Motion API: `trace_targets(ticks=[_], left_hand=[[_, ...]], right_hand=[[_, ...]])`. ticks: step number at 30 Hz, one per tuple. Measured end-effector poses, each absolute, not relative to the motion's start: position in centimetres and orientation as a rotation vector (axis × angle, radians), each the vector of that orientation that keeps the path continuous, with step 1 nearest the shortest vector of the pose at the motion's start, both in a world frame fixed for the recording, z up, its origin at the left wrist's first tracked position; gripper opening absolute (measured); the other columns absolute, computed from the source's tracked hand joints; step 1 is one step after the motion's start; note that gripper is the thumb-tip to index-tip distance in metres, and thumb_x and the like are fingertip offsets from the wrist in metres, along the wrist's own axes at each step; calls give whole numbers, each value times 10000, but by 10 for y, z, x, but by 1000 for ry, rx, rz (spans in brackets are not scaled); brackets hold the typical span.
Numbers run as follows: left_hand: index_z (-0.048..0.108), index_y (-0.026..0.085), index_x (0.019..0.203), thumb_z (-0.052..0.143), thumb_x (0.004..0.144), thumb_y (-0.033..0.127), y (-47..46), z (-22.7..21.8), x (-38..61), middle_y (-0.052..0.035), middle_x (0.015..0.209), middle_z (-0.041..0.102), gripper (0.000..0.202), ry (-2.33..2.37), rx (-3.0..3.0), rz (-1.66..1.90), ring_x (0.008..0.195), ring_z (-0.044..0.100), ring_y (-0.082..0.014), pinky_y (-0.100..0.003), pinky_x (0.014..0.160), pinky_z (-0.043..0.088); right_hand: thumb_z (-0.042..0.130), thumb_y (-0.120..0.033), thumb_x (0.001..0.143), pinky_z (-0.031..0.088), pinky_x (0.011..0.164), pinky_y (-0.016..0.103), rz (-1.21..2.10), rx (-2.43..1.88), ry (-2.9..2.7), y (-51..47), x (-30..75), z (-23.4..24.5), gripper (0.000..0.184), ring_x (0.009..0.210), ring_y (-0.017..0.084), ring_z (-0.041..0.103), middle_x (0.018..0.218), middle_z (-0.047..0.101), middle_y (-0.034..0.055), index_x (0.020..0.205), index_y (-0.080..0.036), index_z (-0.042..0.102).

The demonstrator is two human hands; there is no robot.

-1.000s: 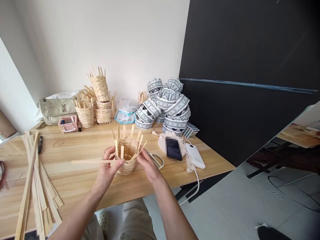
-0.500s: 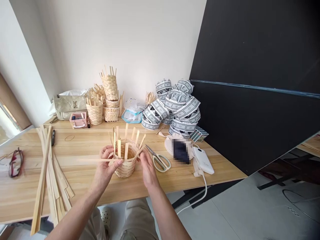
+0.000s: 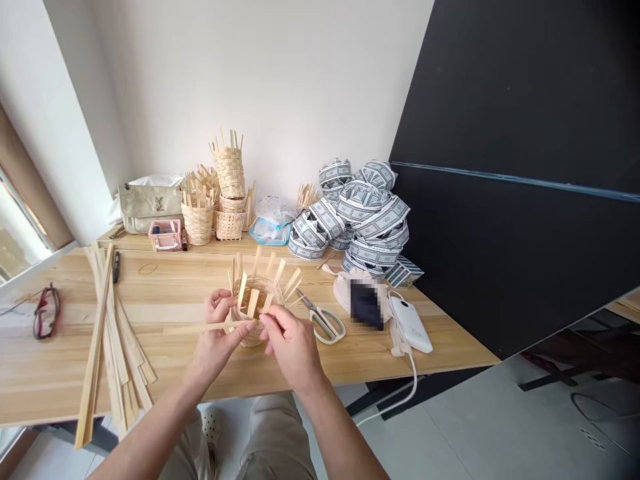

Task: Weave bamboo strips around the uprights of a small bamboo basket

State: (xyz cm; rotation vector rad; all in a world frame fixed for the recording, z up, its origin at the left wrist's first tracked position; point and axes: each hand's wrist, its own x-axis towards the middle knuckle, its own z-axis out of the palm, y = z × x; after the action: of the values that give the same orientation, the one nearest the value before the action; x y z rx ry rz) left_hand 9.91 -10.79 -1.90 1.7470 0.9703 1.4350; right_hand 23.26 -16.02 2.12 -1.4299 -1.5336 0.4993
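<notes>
A small woven basket with upright stakes around its rim stands at the table's front, between my hands. My left hand is closed on the basket's left wall, its thumb pressing a thin bamboo strip against the front; the strip's free end sticks out to the left. At the front of the rim, my right hand pinches with thumb and forefinger close beside my left thumb; the strip seems to run into this pinch, and the fingers cover part of the basket wall. Scissors lie just right of the basket.
Long flat bamboo strips lie at the left, near glasses and a black pen. Behind stand stacked baskets, a pink box and a bag. Patterned ribbon rolls and a white power bank are right.
My right hand has moved left from the basket's right side to its front, next to my left thumb. The left hand keeps its hold. The whole view has shifted slightly.
</notes>
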Motion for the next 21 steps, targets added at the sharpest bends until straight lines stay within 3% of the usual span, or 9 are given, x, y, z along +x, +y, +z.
trace_targets(ticks=[7, 21], left_hand=[[568, 214, 633, 679, 674, 466, -103, -9, 93, -29, 880, 409, 278, 927, 1742, 1316, 980, 405, -240, -392, 941, 327], [583, 217, 619, 677, 658, 510, -99, -8, 97, -19, 817, 412, 310, 877, 1812, 1386, 878, 422, -224, -341, 828, 377]], right_hand=[[406, -194, 856, 322, 369, 167, 356, -1462, -1686, -162, 240, 22, 243, 305, 74, 417, 408, 472, -78, 669, -226, 559], [359, -214, 853, 326, 408, 174, 228, -1558, -1604, -164, 240, 16, 250, 351, 85, 443, 449, 482, -64, 676, -227, 535]])
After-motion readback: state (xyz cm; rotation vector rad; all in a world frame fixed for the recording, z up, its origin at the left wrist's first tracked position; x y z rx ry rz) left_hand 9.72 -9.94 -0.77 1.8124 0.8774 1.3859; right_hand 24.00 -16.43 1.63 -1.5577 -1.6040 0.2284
